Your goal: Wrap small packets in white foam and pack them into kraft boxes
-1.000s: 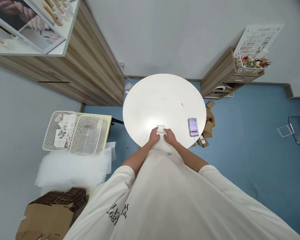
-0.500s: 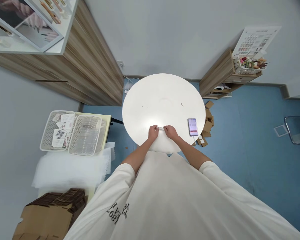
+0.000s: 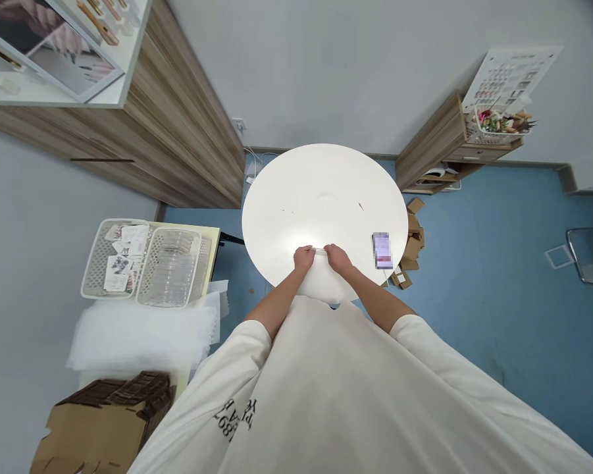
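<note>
Both hands meet near the front edge of a round white table point(image 3: 320, 178). Between them is a small, narrow, clear plastic piece point(image 3: 320, 251); its exact kind is too small to make out. My left hand point(image 3: 304, 257) pinches its left end with curled fingers. At the right end, my right hand point(image 3: 337, 257) is closed in the same way. A thin white sheet point(image 3: 320, 282) lies below the piece, between my forearms, reaching the table's front edge. The fingers cover both ends of the piece.
A phone point(image 3: 382, 251) with a cable lies right on the table. To the left are a basket of clear plastic cases point(image 3: 170, 266), a basket of printed cards point(image 3: 86, 280), stacked white sheets point(image 3: 138, 336) and cardboard boxes point(image 3: 93, 434). Flattened cardboard point(image 3: 412, 247) is on the floor.
Both hands keep their grip on the clear piece and have shifted very slightly away from my body. The view has moved a little; the other things stay in place.
</note>
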Demonstrator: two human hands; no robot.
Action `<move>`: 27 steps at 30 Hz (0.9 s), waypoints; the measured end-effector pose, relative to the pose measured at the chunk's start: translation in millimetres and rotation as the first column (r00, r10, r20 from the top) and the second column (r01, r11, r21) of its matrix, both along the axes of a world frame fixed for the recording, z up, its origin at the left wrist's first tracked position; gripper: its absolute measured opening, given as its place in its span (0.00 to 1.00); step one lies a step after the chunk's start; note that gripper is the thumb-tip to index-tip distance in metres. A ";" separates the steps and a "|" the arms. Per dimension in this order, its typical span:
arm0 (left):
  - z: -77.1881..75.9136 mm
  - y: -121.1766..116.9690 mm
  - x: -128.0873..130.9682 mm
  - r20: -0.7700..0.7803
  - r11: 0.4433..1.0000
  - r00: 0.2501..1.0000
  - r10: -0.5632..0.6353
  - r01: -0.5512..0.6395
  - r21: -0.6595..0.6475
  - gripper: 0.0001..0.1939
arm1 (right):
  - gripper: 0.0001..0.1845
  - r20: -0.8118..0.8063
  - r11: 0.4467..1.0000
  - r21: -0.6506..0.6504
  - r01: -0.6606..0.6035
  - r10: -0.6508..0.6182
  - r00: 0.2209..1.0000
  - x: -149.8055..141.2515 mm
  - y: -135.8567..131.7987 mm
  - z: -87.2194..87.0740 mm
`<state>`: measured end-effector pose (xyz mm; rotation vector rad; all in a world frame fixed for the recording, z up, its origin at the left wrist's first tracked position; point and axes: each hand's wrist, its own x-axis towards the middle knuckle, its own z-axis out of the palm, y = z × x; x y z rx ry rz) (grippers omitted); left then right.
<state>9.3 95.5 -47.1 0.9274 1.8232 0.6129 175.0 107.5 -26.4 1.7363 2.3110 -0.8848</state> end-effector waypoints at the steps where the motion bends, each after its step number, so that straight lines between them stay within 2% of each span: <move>1: 0.2 0.0 -0.1 0.017 1.000 1.000 0.017 -0.017 -0.007 0.14 | 0.16 0.012 1.000 0.007 -0.013 0.013 1.000 -0.5 0.1 0.0; 11: -8.5 -2.5 -3.8 0.175 0.985 0.972 0.160 -0.147 -0.085 0.13 | 0.13 0.093 0.993 0.055 -0.103 0.097 0.991 -2.0 -3.1 -2.7; 18: -13.7 -4.0 -3.1 0.186 0.983 0.966 0.179 -0.166 -0.081 0.15 | 0.15 0.102 0.990 0.052 -0.134 0.129 0.986 -2.6 -4.7 -5.6; 27: -18.0 -4.4 -2.9 0.168 0.982 0.970 0.174 -0.157 -0.109 0.25 | 0.18 0.097 0.980 0.073 -0.183 0.175 0.980 -4.0 -6.6 -12.2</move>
